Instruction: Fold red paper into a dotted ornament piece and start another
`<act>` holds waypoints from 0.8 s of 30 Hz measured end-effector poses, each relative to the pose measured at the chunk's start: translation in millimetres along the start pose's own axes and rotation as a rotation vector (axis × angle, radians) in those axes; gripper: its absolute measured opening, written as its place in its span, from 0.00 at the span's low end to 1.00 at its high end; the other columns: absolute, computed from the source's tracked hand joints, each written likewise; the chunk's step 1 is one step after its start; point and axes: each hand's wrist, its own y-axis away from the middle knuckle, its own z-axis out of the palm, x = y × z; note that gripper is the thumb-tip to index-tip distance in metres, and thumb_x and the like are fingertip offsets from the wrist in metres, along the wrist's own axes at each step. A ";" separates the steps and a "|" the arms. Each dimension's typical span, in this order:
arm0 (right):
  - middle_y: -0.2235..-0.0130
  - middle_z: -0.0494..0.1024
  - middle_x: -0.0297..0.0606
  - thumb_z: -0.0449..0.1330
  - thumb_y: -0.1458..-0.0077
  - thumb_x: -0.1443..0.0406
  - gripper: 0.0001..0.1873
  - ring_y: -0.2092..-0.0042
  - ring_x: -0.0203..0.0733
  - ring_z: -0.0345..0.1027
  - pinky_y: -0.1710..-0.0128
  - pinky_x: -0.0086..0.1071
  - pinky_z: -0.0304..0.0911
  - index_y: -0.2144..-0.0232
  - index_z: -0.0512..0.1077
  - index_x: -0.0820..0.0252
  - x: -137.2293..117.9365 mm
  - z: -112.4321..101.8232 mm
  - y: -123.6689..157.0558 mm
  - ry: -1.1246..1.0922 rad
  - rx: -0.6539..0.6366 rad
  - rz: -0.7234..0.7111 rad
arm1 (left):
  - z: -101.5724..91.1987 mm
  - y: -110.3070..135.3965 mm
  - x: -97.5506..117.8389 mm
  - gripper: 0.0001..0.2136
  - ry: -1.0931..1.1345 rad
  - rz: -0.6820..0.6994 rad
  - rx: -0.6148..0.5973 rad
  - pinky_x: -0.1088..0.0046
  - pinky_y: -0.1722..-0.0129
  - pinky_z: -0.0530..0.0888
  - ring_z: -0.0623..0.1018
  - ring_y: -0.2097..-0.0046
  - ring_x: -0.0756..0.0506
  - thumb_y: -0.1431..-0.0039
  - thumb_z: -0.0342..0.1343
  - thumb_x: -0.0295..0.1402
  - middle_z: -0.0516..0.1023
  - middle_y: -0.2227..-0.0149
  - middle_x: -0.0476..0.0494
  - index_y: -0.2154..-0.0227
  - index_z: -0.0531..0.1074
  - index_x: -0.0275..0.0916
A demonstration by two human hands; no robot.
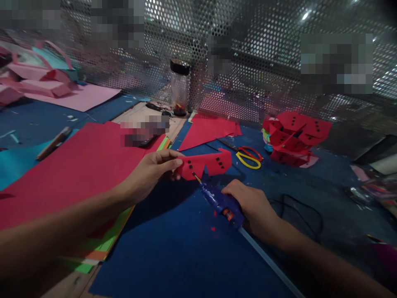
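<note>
Card lies at three o'clock from my left hand, the nearer one, which pinches its end; long axis runs nine to three. From half past four, my right hand wraps the gun, nozzle at the lowest left square; contact I can't tell.

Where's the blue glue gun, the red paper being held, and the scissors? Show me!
Blue glue gun [214, 198]: head view, on its barrel.
Held red paper [204, 160]: head view, on its middle, between the black squares.
Scissors [239, 149]: head view, where blades meet handles.
</note>
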 end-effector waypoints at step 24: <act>0.56 0.76 0.41 0.59 0.36 0.67 0.07 0.61 0.42 0.72 0.64 0.32 0.62 0.54 0.68 0.58 0.3 -0.6 -1.0 -0.008 -0.009 0.003 | -0.7 0.3 -1.3 0.10 0.010 0.008 -0.027 0.77 0.69 0.71 0.74 0.71 0.52 0.38 0.65 0.39 0.77 0.72 0.50 0.59 0.78 0.39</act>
